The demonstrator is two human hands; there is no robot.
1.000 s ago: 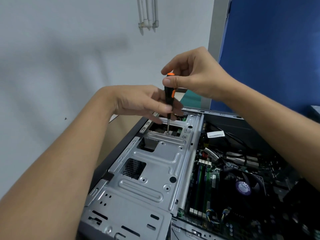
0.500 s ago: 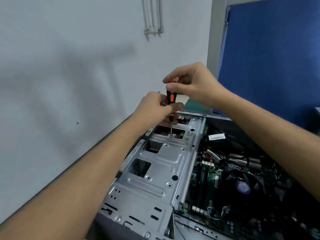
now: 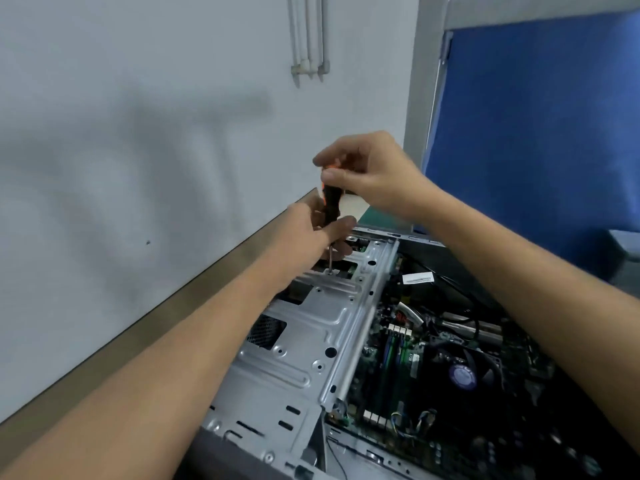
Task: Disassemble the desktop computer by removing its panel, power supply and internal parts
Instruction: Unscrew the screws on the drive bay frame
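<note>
head view, close, facing forward-down

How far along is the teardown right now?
Done: the case lies open, insides exposed. In hand: right hand grips the screwdriver, tip on a screw in the drive cage; left hand steadies it. Left: that cage, fan, memory and cables are inside.
</note>
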